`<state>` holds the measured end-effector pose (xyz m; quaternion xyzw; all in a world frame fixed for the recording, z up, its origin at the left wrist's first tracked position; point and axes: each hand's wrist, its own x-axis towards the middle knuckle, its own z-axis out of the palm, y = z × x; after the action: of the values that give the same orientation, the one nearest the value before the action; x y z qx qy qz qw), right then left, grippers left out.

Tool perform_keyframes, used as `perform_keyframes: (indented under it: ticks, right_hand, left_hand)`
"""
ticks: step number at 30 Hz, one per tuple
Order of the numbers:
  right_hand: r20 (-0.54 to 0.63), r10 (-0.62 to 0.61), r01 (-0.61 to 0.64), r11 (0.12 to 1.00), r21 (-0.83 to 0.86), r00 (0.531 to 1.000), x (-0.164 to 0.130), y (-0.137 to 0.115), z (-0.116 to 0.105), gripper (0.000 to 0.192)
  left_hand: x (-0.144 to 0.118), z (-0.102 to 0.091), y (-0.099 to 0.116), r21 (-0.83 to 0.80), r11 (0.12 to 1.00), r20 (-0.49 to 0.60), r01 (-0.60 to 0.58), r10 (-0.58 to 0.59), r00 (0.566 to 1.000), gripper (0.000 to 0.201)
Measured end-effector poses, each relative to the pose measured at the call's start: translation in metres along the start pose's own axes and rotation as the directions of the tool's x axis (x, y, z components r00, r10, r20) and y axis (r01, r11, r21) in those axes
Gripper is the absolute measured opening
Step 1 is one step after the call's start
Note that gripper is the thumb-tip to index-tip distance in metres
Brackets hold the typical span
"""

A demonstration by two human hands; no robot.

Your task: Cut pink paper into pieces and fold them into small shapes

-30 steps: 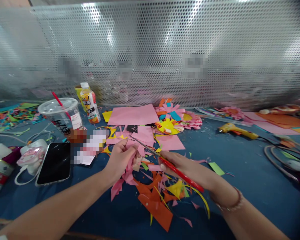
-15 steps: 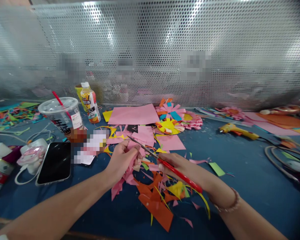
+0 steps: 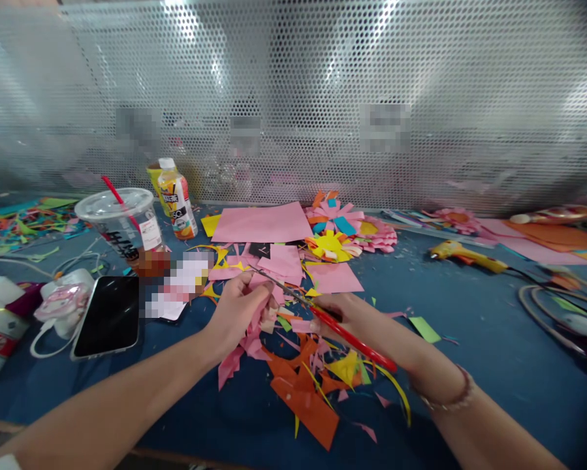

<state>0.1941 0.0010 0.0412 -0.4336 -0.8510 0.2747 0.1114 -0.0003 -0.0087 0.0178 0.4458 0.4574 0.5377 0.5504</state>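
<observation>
My left hand (image 3: 237, 310) pinches a piece of pink paper (image 3: 258, 313) just above the blue table (image 3: 469, 339). My right hand (image 3: 356, 323) grips red-handled scissors (image 3: 342, 329), whose metal blades (image 3: 278, 284) point left and up across the pink paper near my left fingers. A bracelet (image 3: 450, 391) sits on my right wrist. Under both hands lies a heap of orange, yellow and pink paper scraps (image 3: 313, 385).
A pink sheet (image 3: 261, 223) and paper flowers (image 3: 342, 232) lie behind. At the left stand a plastic cup with a red straw (image 3: 121, 225), a bottle (image 3: 175, 199) and a phone (image 3: 108, 316). A yellow glue gun (image 3: 464, 254) and cables (image 3: 552, 313) lie right. A perforated metal screen (image 3: 293, 98) closes the back.
The scissor blades have swung slightly further left over the pink paper, and both hands have edged a little away from me. Nothing else on the table moved.
</observation>
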Motion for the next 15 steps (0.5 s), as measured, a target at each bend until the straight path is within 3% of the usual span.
perform_keyframes:
  ticks: [8,15]
  right_hand:
    - [-0.024,0.037,-0.037,0.999,-0.029,0.999,0.0044,0.0085,0.0005,0.039]
    - [-0.258,0.129,-0.182,0.964,-0.194,0.958,0.0081,0.0117,0.0017,0.032]
  left_hand:
    - [0.0013,-0.0007,-0.0021,-0.032,0.999,0.009,0.012,-0.012,1.0,0.017]
    - [0.0008,-0.0014,-0.0026,-0.111,0.994,0.05,0.016,-0.01,0.999,0.018]
